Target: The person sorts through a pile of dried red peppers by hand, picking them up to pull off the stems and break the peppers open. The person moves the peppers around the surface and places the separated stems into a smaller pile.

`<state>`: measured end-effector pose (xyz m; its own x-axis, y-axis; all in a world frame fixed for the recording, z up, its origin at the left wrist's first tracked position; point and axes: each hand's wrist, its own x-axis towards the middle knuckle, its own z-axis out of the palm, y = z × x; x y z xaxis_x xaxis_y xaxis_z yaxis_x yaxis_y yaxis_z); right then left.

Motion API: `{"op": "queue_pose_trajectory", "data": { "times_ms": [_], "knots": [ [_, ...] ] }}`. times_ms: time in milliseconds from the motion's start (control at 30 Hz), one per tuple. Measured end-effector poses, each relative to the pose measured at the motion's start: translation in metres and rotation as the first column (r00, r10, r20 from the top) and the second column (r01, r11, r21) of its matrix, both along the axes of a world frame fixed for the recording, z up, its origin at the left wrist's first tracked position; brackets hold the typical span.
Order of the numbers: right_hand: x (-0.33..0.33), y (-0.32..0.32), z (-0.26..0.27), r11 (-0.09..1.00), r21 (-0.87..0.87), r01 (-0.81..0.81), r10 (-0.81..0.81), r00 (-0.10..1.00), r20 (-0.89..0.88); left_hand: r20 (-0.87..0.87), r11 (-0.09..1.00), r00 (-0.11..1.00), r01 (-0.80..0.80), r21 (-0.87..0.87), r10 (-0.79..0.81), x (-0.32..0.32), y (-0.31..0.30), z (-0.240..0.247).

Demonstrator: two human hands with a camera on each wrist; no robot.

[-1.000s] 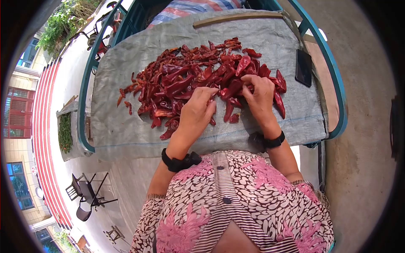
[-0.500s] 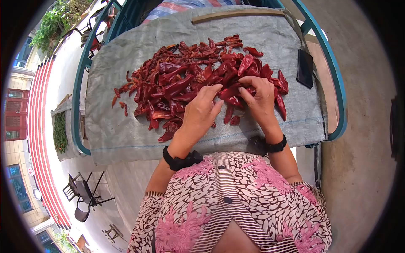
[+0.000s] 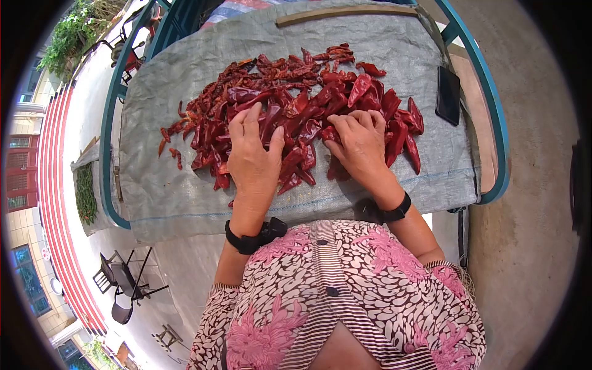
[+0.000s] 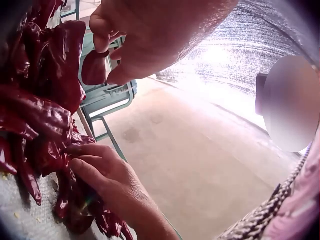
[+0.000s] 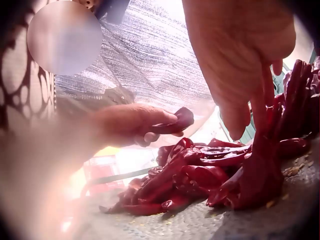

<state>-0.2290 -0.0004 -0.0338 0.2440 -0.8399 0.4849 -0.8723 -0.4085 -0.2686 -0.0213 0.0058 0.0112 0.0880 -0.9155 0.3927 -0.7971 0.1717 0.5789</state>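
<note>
The left hand (image 3: 254, 161) pinches a pepper (image 4: 94, 68). The right hand (image 3: 364, 147) touches the pile (image 3: 297, 106) — whether its fingers grip anything, I cannot tell.

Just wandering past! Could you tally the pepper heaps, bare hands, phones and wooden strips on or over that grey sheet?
Red pepper heap: 1, its single peppers overlapping too much to count
Bare hands: 2, the left hand and the right hand
Phone: 1
Wooden strip: 1
Total: 5
</note>
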Motion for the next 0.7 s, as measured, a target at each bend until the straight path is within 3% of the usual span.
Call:
{"op": "queue_pose_trajectory", "data": {
  "times_ms": [67,200,300,367,433,533,633,700],
  "knots": [
    [0.002,-0.002,-0.007,0.999,0.038,-0.004,0.007,0.998,-0.065,0.015,0.998,0.997,-0.070,0.005,0.070,-0.004,0.003,0.010],
    [0.001,-0.005,-0.007,0.991,0.131,-0.039,0.042,0.999,-0.018,-0.006,0.997,0.998,0.067,-0.046,-0.068,-0.004,0.002,0.003],
    [-0.001,0.000,0.010,0.994,0.108,-0.035,0.021,0.991,0.132,-0.224,0.967,0.951,0.237,0.093,-0.212,-0.009,0.006,0.005],
    [-0.003,0.002,0.017,0.981,0.151,-0.119,0.052,0.920,0.387,-0.311,0.920,0.911,0.339,0.196,-0.270,-0.015,0.008,0.007],
    [-0.001,0.008,0.022,0.969,0.158,-0.189,0.049,0.778,0.627,-0.228,0.904,0.905,0.398,0.157,-0.359,-0.019,0.007,-0.003],
    [0.002,0.016,0.039,0.920,0.250,-0.301,-0.015,0.610,0.792,-0.246,0.846,0.860,0.495,0.197,-0.446,-0.022,0.005,-0.013],
    [0.001,0.019,0.040,0.949,0.194,-0.249,-0.002,0.611,0.792,-0.350,0.806,0.829,0.533,0.257,-0.437,-0.023,0.005,-0.022],
    [-0.010,0.013,0.041,0.983,0.175,-0.052,-0.085,0.715,0.694,-0.316,0.833,0.856,0.492,0.252,-0.410,-0.023,0.003,-0.014]
  ]
}}
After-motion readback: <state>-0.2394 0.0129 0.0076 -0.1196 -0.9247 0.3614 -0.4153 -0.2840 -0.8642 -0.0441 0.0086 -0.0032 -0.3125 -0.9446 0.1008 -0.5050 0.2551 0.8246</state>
